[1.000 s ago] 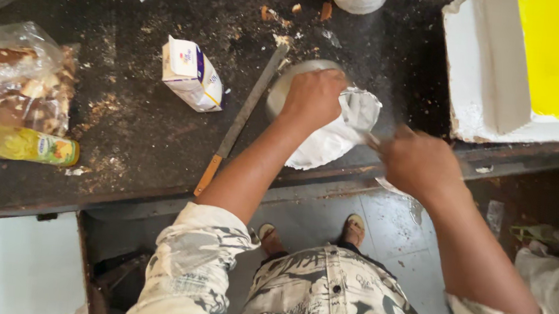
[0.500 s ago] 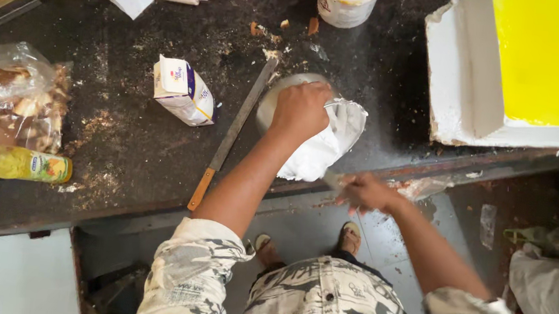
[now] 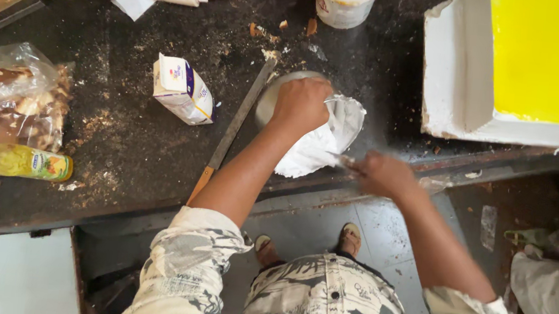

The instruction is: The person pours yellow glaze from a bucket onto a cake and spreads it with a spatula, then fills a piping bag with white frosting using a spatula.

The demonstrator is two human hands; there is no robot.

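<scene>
Both hands busy: left hand point(image 3: 301, 104) grips the bowl point(image 3: 279, 85), right hand point(image 3: 380, 175) at four o'clock holds a scraper point(image 3: 341, 159), so emptying looks underway.

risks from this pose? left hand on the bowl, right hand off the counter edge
1. The round bowl and the white sheet in it sit close to the counter edge; only the left hand pins them, so a slip could tip them off.
2. The right hand holds something thin and blurred beyond the edge; whatever is on it may drop toward the sandalled feet.
3. The long flat blade lies beside the left forearm, handle overhanging; an elbow nudge could knock it down.
</scene>
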